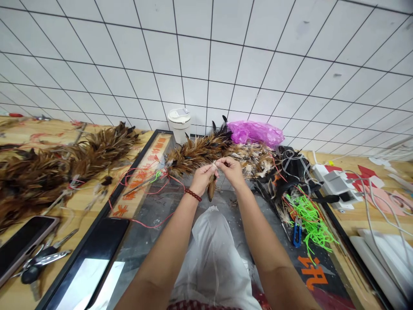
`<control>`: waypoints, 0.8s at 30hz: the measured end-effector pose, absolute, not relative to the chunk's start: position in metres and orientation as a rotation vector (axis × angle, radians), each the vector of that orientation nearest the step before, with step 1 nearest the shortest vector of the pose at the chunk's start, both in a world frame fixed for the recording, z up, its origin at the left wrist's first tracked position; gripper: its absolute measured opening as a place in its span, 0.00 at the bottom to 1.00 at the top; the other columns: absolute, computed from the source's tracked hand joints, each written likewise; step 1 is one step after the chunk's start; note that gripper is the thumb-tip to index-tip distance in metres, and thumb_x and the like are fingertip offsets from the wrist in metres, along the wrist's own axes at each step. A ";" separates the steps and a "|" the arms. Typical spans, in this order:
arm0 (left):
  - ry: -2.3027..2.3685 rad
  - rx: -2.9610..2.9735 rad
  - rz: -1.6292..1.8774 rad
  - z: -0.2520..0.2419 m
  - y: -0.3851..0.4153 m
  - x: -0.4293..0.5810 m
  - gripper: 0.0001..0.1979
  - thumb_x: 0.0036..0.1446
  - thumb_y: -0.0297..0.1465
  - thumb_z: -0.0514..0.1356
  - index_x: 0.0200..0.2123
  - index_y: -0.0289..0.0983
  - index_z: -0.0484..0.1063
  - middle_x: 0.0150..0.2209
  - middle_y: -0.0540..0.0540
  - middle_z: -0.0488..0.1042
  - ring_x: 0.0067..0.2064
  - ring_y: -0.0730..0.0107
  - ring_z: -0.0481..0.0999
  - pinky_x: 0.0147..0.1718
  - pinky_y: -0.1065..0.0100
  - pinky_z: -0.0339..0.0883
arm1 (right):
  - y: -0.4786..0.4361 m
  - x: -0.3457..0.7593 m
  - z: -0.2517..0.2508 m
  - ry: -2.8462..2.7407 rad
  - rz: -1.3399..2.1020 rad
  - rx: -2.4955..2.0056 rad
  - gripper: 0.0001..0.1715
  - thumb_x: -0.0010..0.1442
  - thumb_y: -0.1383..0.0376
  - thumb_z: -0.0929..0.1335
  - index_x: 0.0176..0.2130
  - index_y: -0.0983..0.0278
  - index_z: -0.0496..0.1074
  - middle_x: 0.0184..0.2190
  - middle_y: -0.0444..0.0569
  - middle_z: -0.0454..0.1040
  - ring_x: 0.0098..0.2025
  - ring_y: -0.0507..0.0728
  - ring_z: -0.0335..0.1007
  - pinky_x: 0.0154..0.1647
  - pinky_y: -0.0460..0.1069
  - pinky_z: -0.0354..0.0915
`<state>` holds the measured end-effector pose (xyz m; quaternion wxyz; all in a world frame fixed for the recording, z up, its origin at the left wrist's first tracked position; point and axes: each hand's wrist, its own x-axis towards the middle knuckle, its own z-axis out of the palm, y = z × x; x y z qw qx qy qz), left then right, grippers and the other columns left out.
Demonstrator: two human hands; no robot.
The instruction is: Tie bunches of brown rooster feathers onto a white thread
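My left hand, with a beaded bracelet at its wrist, pinches a small brown feather that hangs tip down. Close against it, my right hand is closed in a pinch at the pale quill end of the same feather. Just behind both hands lies a thick bundle of brown feathers with black tips. A heap of loose pale and brown feathers sits beyond my right hand. Red string runs loosely from the bundle's left end.
Small blue thread snips and green cords lie at right, near black feathers. A pink plastic bag and a white lidded cup stand by the tiled wall. Phones, keys and more feather bundles are at left.
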<state>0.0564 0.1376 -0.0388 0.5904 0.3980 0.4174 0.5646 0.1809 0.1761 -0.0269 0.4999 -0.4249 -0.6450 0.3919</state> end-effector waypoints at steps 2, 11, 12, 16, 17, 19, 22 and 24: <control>0.950 0.927 1.261 -0.038 0.137 0.057 0.17 0.46 0.42 0.65 0.24 0.33 0.69 0.20 0.49 0.69 0.20 0.77 0.66 0.21 0.72 0.63 | 0.178 0.184 -0.029 -1.587 0.907 -1.063 0.11 0.51 0.59 0.70 0.30 0.65 0.76 0.27 0.46 0.72 0.27 0.51 0.64 0.30 0.47 0.62; 0.899 0.853 1.273 -0.041 0.138 0.059 0.19 0.44 0.42 0.66 0.21 0.34 0.64 0.19 0.52 0.62 0.20 0.79 0.63 0.14 0.77 0.54 | 0.175 0.193 -0.035 -1.929 0.896 -0.849 0.20 0.62 0.56 0.62 0.47 0.60 0.75 0.47 0.52 0.74 0.51 0.56 0.69 0.55 0.53 0.61; 0.894 0.841 1.274 -0.041 0.138 0.059 0.19 0.43 0.42 0.66 0.22 0.34 0.64 0.19 0.52 0.62 0.20 0.80 0.62 0.14 0.78 0.51 | 0.176 0.194 -0.037 -1.940 0.941 -0.846 0.21 0.62 0.55 0.62 0.48 0.61 0.75 0.48 0.52 0.74 0.52 0.57 0.68 0.56 0.54 0.60; 0.869 0.791 1.257 -0.039 0.137 0.059 0.20 0.42 0.42 0.67 0.27 0.33 0.65 0.20 0.54 0.60 0.20 0.82 0.60 0.14 0.79 0.46 | 0.179 0.197 -0.041 -1.878 1.124 -0.776 0.25 0.61 0.51 0.63 0.53 0.59 0.71 0.53 0.51 0.71 0.56 0.58 0.65 0.60 0.56 0.56; 0.858 0.780 1.259 -0.038 0.136 0.059 0.20 0.42 0.42 0.67 0.28 0.34 0.65 0.20 0.54 0.60 0.20 0.82 0.59 0.14 0.80 0.45 | 0.179 0.198 -0.040 -1.847 1.152 -0.758 0.27 0.61 0.50 0.63 0.54 0.58 0.70 0.54 0.51 0.70 0.57 0.58 0.64 0.60 0.56 0.55; 0.843 0.768 1.257 -0.036 0.136 0.058 0.19 0.43 0.42 0.67 0.30 0.34 0.65 0.20 0.54 0.60 0.20 0.83 0.58 0.14 0.80 0.44 | 0.180 0.199 -0.039 -1.813 1.167 -0.735 0.27 0.60 0.50 0.63 0.55 0.58 0.68 0.55 0.50 0.69 0.58 0.58 0.63 0.61 0.57 0.54; 0.844 0.782 1.246 -0.034 0.135 0.059 0.19 0.44 0.41 0.67 0.29 0.34 0.65 0.20 0.54 0.60 0.20 0.83 0.58 0.15 0.80 0.45 | 0.179 0.198 -0.037 -1.832 1.131 -0.727 0.25 0.60 0.50 0.64 0.52 0.58 0.72 0.54 0.51 0.70 0.57 0.58 0.63 0.62 0.56 0.53; 0.849 0.796 1.240 -0.033 0.134 0.060 0.18 0.45 0.41 0.66 0.29 0.34 0.65 0.20 0.54 0.60 0.20 0.82 0.58 0.15 0.80 0.45 | 0.179 0.198 -0.036 -1.838 1.110 -0.735 0.24 0.60 0.50 0.64 0.51 0.58 0.73 0.53 0.51 0.71 0.56 0.58 0.64 0.61 0.56 0.54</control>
